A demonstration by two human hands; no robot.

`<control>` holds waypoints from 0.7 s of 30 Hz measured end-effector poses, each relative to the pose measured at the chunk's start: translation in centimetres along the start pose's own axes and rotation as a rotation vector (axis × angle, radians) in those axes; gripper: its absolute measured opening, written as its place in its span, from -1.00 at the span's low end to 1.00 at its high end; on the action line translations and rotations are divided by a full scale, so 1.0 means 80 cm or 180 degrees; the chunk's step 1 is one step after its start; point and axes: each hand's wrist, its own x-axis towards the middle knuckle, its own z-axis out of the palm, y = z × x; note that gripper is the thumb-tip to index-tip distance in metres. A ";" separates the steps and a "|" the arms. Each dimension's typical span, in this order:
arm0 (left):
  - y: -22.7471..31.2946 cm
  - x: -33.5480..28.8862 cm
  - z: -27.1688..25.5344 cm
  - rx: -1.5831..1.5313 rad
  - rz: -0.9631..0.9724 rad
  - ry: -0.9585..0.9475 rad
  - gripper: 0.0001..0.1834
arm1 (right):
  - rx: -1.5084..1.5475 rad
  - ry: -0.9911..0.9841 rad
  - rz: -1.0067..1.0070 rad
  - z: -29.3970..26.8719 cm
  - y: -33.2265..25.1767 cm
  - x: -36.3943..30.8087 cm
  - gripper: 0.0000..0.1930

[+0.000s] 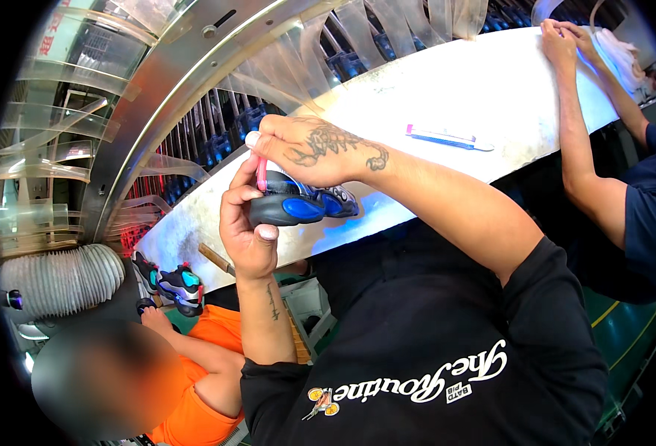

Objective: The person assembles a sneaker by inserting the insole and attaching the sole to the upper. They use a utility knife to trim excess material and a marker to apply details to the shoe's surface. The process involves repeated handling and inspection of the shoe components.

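Note:
A black and blue sneaker (291, 208) is held up over the near edge of the white table, sole side toward me and toe to the right. My left hand (244, 241) wraps round its heel end, thumb on the sole. My right hand (309, 152) is closed over the upper side at the heel, its thumb bent near the left fingertips. A pink-red strip (262, 174) shows between the hands at the heel; whether it is part of the shoe I cannot tell. My right palm hides the shoe's opening.
On the white table (372, 111) lie a blue pen-like tool (447, 140) and a brown-handled tool (216, 259). More sneakers (179, 286) stand at the left end. A person in orange (201, 394) sits lower left; another person's arms (577, 119) reach in at right. Plastic strips (298, 74) hang beyond.

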 end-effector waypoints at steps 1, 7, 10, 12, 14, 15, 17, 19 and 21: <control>0.000 0.001 -0.002 -0.0017 -0.0020 -0.0006 -0.25 | 0.0159 -0.0016 0.0192 -0.001 -0.002 0.001 -0.53; 0.001 0.005 0.000 0.0143 -0.0044 0.0069 -0.21 | 0.0330 -0.0046 0.0511 -0.005 -0.002 0.003 -0.52; 0.009 0.004 -0.002 0.0472 0.0057 0.0009 -0.20 | 0.0356 0.0178 0.0388 0.004 0.004 -0.001 -0.50; 0.019 -0.010 -0.007 0.0813 0.0048 -0.0018 -0.19 | 0.0174 0.0503 0.0230 0.017 0.004 -0.008 -0.44; 0.024 -0.021 -0.009 0.1020 0.0174 -0.0135 -0.19 | -0.0026 0.0769 -0.0010 0.018 0.006 -0.028 -0.44; 0.024 -0.025 -0.007 0.0865 0.0121 0.0011 -0.20 | -0.0115 0.1009 -0.0193 0.020 0.006 -0.043 -0.45; 0.022 -0.031 -0.001 0.0543 0.0037 0.0294 -0.23 | 0.0074 0.1282 -0.0271 0.015 0.016 -0.077 -0.42; 0.020 -0.037 -0.008 0.0591 0.0128 0.0381 -0.26 | -0.0168 0.1500 -0.0610 0.015 0.015 -0.121 -0.46; 0.012 -0.051 -0.021 0.0717 0.0261 0.0435 -0.26 | -0.0527 0.1493 -0.0799 0.024 -0.006 -0.162 -0.44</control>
